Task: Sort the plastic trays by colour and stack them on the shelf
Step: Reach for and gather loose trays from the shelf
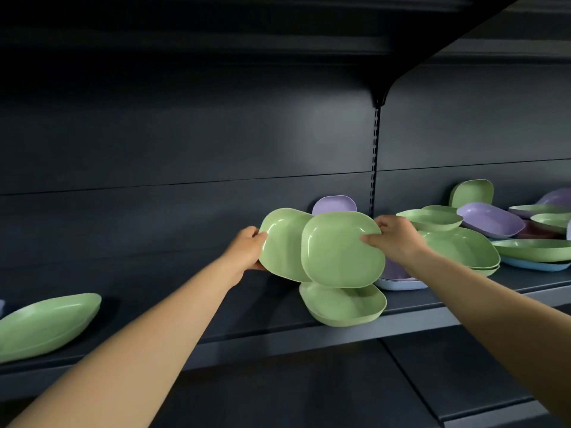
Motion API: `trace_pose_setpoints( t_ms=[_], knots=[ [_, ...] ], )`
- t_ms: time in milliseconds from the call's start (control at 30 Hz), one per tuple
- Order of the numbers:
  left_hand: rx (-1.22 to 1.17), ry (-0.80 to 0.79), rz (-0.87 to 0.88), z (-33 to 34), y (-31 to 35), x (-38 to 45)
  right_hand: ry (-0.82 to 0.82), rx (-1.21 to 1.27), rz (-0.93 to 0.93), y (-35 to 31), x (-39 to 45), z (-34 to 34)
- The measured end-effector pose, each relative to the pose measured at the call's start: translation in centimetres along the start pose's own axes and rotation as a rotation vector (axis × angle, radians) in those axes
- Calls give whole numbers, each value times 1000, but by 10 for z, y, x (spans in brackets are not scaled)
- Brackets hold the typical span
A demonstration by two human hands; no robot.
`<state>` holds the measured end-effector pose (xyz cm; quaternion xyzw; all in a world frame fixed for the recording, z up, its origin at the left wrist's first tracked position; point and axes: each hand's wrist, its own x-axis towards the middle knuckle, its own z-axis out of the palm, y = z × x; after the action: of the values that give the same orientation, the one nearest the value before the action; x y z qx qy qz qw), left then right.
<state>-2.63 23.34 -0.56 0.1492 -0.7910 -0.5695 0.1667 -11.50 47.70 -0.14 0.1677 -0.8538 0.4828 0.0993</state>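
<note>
My left hand (247, 247) grips the left edge of a green tray (279, 245) held tilted above the shelf. My right hand (394, 239) grips the right edge of a second green tray (341, 250), which overlaps the first one in front. Below them a third green tray (343, 305) rests at the front edge of the dark shelf (278, 335). A purple tray (334, 204) leans on the back panel behind the held trays. Under my right hand, purple and blue trays (398, 282) lie partly hidden.
A green tray (46, 324) lies alone at the far left of the shelf. To the right is a mixed pile of green (457, 251), purple (491, 219) and blue (534, 265) trays. A slotted upright (374, 156) divides the back panel. Another shelf hangs overhead.
</note>
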Motion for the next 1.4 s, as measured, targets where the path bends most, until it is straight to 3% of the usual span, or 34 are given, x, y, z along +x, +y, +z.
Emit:
trace_pose_setpoints(
  t_ms=[400,633,867,1100,1400],
  knots=[
    [-79,257,97,-136,-26,-24,10,167,-169,-96,-3,107],
    [-46,379,48,-247,-62,-46,-70,269,-168,-160,-28,205],
    [-97,392,-58,-326,-107,-61,-115,336,-112,-195,-57,274],
    [-25,319,-137,-353,-140,-70,-39,412,-35,-211,-70,306],
    [43,251,-117,-345,-163,-73,13,386,11,-214,-79,316]
  ],
)
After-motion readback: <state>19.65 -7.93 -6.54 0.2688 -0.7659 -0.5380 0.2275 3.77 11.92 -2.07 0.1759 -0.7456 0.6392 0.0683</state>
